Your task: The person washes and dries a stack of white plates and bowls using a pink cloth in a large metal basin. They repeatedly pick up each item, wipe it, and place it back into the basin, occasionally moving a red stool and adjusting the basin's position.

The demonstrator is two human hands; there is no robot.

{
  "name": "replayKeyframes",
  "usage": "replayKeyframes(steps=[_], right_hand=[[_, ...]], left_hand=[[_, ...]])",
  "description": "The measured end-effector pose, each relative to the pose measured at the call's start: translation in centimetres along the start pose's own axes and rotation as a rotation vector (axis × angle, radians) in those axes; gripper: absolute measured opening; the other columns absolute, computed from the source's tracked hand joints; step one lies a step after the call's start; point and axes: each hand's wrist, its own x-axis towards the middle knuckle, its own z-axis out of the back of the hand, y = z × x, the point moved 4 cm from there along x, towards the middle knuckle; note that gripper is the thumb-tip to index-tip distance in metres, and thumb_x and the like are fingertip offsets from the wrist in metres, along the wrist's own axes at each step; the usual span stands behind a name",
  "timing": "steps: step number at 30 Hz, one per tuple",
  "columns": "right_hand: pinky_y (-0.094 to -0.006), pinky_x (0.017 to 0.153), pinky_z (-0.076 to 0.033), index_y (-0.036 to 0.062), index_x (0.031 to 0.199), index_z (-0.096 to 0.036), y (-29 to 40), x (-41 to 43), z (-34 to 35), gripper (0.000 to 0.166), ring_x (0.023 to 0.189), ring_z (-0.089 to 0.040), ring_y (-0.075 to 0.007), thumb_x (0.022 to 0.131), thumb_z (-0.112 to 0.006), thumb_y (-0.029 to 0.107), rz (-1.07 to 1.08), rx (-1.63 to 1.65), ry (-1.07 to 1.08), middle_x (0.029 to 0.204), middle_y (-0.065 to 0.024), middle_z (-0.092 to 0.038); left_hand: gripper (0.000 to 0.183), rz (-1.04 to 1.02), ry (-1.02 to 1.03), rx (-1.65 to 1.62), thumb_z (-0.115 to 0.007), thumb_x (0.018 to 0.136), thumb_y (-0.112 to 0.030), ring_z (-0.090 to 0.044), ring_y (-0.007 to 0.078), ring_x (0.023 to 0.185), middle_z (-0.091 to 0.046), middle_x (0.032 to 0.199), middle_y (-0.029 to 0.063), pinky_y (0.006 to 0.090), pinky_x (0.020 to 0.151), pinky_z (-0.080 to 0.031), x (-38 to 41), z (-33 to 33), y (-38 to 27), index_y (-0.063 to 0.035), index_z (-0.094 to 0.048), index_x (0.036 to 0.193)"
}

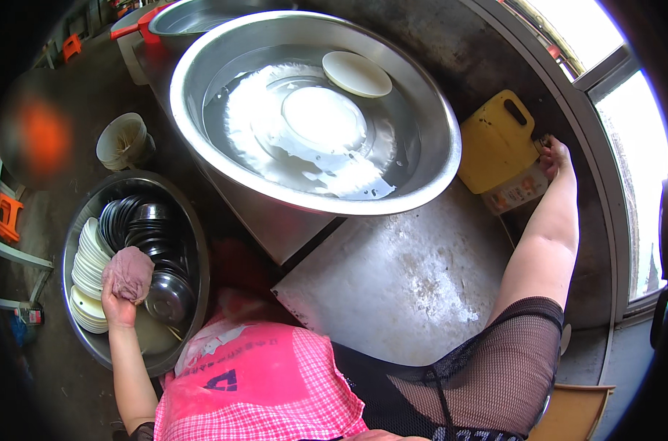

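Note:
My left hand (119,308) grips a crumpled pinkish cloth (129,273) above a metal basin (203,297) on the left. Inside that basin stand a row of white plates (87,264), dark stacked dishes (152,234) and a round metal bowl (170,297), with murky water at the near end. Far to the right, my right hand (557,157) reaches to the wall by a yellow cutting board (496,140). Its curled fingers hold a small brownish thing (547,140), too small to name. Below the hand is a printed carton or packet (515,190), partly hidden by the arm.
A large metal basin (314,206) of water stands ahead, with a white oval dish (357,74) tilted inside. Before me lies a worn metal worktop (389,275). A bucket (122,140) holding thin sticks is at left. Windows (634,165) line the right; orange stools (9,216) stand far left.

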Motion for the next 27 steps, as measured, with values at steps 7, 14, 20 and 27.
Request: replayKeyframes(steps=[7, 14, 20, 27], right_hand=[[-0.0257, 0.031, -0.018, 0.0185, 0.062, -0.041, -1.3, 2.5, -1.0, 0.043, 0.033, -0.026, -0.0096, 0.097, -0.04, 0.043, 0.112, 0.011, 0.132, 0.043, 0.0055, -0.026], [-0.0256, 0.045, -0.034, 0.0114, 0.085, -0.056, -2.0, 7.7, 5.0, 0.058, 0.054, -0.046, -0.0197, 0.087, -0.042, 0.068, 0.329, 0.225, -0.074, 0.071, -0.0042, -0.056], [-0.0268, 0.044, -0.025, 0.0122, 0.066, -0.034, 0.2, -10.2, -5.6, 0.042, 0.043, -0.025, -0.0133, 0.099, -0.031, 0.038, 0.509, 0.879, -0.025, 0.053, 0.0, -0.026], [-0.0276, 0.057, -0.038, 0.0078, 0.087, -0.051, -0.6, -37.7, -32.4, 0.018, 0.06, -0.039, -0.0117, 0.099, -0.043, 0.017, 0.2, 0.758, 1.615, 0.07, -0.0004, -0.04]], left_hand=[[0.043, 0.055, -0.105, -0.017, -0.053, 0.09, -0.019, -0.051, 0.0277, 0.118, -0.054, 0.126, 0.0122, 0.0467, 0.091, -0.048, -3.0, -0.5, 1.1, -0.0041, -0.047, 0.13], [0.039, 0.207, 0.137, -0.298, -0.051, 0.088, -0.015, -0.056, 0.0298, 0.112, -0.059, 0.121, 0.0139, 0.046, 0.099, -0.043, -5.6, 0.0, 4.6, -0.0021, -0.052, 0.125], [0.046, 0.186, 0.229, -0.457, -0.049, 0.09, -0.023, -0.049, 0.0306, 0.123, -0.053, 0.132, 0.0131, 0.0458, 0.109, -0.032, -7.9, -0.4, 3.2, -0.0041, -0.047, 0.132], [0.046, 0.026, 0.319, -0.563, -0.046, 0.095, -0.029, -0.044, 0.0295, 0.127, -0.049, 0.135, 0.012, 0.0469, 0.11, -0.029, -8.2, -2.6, 1.8, -0.0062, -0.043, 0.134]])
